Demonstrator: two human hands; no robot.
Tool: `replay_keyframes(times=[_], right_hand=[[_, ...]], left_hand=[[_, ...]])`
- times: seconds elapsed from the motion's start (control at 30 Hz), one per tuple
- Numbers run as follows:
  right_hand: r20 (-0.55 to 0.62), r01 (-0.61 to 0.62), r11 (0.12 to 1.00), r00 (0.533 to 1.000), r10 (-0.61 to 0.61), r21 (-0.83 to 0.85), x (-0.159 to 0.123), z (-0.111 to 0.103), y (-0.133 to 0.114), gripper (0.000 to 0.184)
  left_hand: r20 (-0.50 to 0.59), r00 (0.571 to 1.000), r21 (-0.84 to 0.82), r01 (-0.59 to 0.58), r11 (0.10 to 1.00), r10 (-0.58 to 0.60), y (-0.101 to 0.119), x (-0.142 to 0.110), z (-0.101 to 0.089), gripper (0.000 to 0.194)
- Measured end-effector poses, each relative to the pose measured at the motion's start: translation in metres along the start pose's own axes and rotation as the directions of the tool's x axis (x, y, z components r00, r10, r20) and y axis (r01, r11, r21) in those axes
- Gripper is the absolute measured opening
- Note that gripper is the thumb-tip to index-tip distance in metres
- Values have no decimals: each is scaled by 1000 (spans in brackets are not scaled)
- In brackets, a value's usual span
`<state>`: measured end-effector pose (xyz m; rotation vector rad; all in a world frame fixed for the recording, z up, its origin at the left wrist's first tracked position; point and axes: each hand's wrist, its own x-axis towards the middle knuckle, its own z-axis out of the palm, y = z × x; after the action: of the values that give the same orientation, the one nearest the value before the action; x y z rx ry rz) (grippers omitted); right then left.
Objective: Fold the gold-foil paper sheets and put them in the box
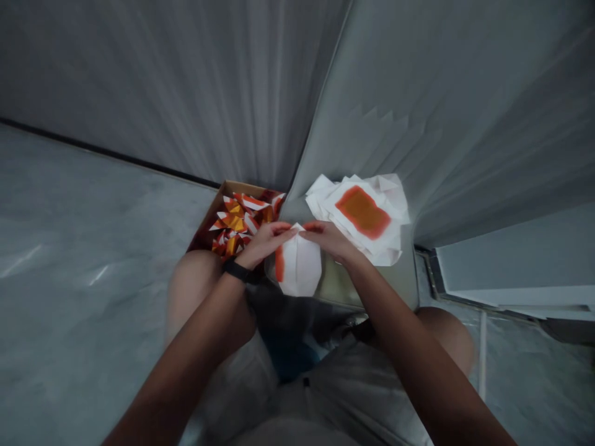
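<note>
My left hand (pixel 264 241) and my right hand (pixel 328 238) both pinch the top edge of a white folded paper (pixel 300 266) with an orange-red strip on its left side. The paper lies on a low grey surface (pixel 344 288) in front of my knees. A black band sits on my left wrist. To the right of my hands lies a stack of white paper sheets (pixel 367 214), the top one printed with an orange and red patch. To the left stands a cardboard box (pixel 232 220) filled with several folded orange, red and white paper pieces.
I sit on a pale marble floor (pixel 79 260) in a corner where two grey walls meet. A white ledge or door frame (pixel 511 279) runs along the right. My bare knees flank the low surface.
</note>
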<state>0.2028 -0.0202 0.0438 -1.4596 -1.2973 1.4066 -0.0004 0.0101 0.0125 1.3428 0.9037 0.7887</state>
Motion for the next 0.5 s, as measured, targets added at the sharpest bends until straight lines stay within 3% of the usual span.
replay_keyframes(times=[0.13, 0.3, 0.5], right_hand=[[-8, -12, 1000, 1000, 12, -9, -6, -1, 2, 25], [-14, -34, 999, 999, 33, -30, -8, 0, 2, 29], [-60, -13, 999, 998, 11, -44, -8, 4, 4, 28]], left_hand=[[-26, 999, -29, 23, 999, -24, -5, 0, 3, 46], [-133, 991, -114, -4, 993, -11, -6, 0, 10, 45], [-268, 963, -77, -34, 996, 12, -1, -10, 11, 41]])
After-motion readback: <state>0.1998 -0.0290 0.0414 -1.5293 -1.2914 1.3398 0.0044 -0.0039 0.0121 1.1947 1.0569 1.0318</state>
